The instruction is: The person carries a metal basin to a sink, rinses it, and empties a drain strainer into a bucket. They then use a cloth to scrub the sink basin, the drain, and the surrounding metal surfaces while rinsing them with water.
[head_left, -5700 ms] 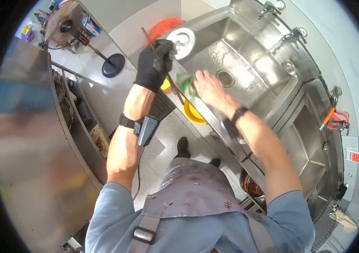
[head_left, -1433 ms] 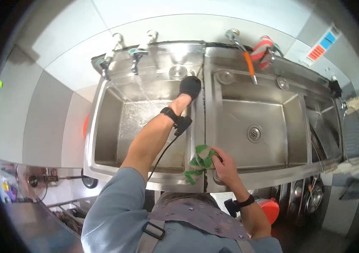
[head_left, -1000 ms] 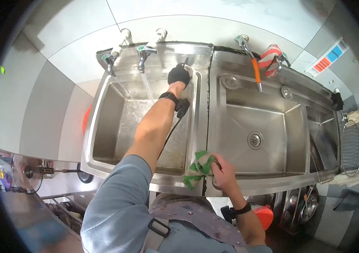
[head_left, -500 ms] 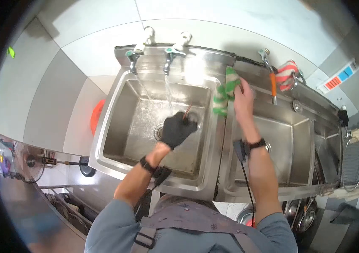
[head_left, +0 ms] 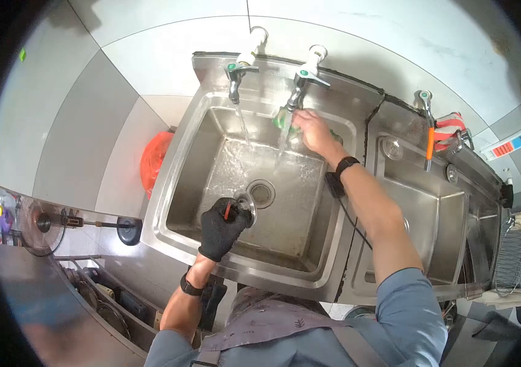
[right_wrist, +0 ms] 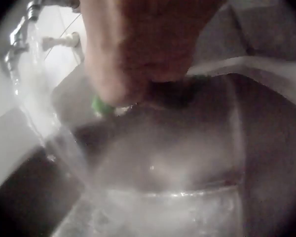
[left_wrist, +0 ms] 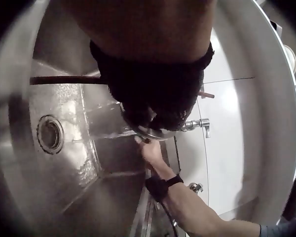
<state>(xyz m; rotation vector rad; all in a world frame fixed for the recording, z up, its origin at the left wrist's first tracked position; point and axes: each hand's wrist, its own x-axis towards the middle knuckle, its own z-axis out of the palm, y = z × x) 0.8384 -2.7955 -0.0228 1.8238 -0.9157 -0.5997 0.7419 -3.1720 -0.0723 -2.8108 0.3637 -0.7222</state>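
My left hand [head_left: 220, 231], in a black glove, is over the near left part of the left sink basin. It grips a thin reddish-brown rod [left_wrist: 64, 80] and a round metal sink strainer [head_left: 248, 207]. The glove hides part of both. Toward the back of the same basin, my bare right hand [head_left: 314, 131] holds a green-and-white cloth [head_left: 281, 122] close to the back rim. Water from the right-hand tap [head_left: 297, 92] runs down past the cloth and fingers. In the right wrist view only a bit of green cloth [right_wrist: 102, 106] shows below the hand.
A second tap [head_left: 234, 79] also runs into the left sink [head_left: 168, 226], whose drain [head_left: 261, 193] lies mid-floor. To the right is another basin with an orange-sleeved spout [head_left: 429, 137] and a striped cloth [head_left: 450, 129]. A red bag [head_left: 152, 162] stands left; a fan [head_left: 43, 223] is beyond.
Left hand reached the strainer at the back ledge, then brought it over the basin and nearer. Right hand carried the cloth from the front of the divider to the back, then left to the tap.
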